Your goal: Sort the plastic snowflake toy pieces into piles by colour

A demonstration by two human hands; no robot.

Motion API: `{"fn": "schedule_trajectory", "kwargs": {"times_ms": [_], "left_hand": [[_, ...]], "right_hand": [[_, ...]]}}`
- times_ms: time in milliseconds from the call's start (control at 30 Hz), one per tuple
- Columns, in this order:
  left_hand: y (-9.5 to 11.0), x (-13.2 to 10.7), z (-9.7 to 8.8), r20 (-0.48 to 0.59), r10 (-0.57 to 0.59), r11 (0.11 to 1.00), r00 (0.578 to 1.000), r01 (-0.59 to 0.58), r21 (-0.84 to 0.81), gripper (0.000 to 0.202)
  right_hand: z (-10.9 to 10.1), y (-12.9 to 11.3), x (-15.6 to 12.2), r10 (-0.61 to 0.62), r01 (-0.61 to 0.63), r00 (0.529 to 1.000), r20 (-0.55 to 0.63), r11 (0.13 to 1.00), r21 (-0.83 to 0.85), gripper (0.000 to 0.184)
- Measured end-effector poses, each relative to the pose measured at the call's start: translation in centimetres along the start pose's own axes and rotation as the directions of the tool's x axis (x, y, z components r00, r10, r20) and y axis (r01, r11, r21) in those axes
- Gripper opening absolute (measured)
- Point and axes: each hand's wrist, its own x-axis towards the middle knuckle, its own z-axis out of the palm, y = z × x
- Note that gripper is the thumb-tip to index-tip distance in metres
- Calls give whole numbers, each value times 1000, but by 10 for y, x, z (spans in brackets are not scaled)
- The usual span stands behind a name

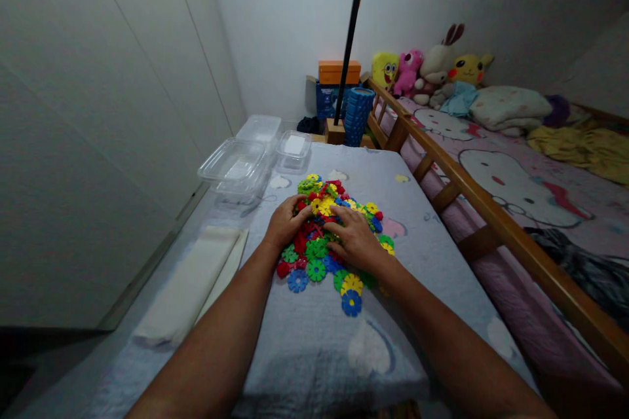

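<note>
A heap of interlocking plastic flower discs (316, 249) in red, green, yellow and blue lies on the cloth-covered table. My left hand (287, 221) rests against the heap's left side, its fingers apart and touching the pieces. Over the right part of the heap, my right hand (354, 237) lies with spread fingers pointing left. Between the fingertips of both hands is a yellow flower disc (323, 206), with neither hand plainly closed on it. A blue disc (352, 303) sits at the heap's near edge. Pieces beneath my palms are hidden.
Clear plastic containers (233, 160) stand at the table's far left, beside a smaller clear box (295, 144). A folded white cloth (189, 285) lies near the left edge. Along the right runs a wooden bed rail (462, 196). A black pole (350, 39) rises behind the table.
</note>
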Motion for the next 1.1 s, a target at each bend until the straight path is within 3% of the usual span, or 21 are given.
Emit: {"fn": "schedule_trajectory", "kwargs": {"times_ms": [133,233,400,533,633,767,933,1100], "left_hand": [[2,0,0,21,3,999,1000,-3,36,52],[2,-1,0,20,10,999,1000,-10,41,51],[-2,0,0,3,33,999,999,-33,31,48],[-5,1,0,-52,79,997,996,-77,29,43],[-6,2,1,-92,90,996,992,-87,32,42],[-5,1,1,-67,75,997,995,-72,39,43],[-2,1,0,22,67,996,998,-68,58,48],[1,0,0,43,53,996,998,-56,68,53]], "right_hand": [[-2,23,7,69,-68,996,-59,997,23,36],[-11,34,-6,105,-97,989,-100,992,76,44],[-18,36,-74,176,-172,976,-130,984,45,75],[-2,33,-136,287,-288,954,-84,957,-9,104],[13,33,-155,370,-371,929,-23,928,-33,107],[23,37,-138,364,-364,931,-15,931,-31,96],[30,41,-90,325,-323,945,-37,945,45,89],[37,34,-45,318,-309,947,-38,938,156,83]]}}
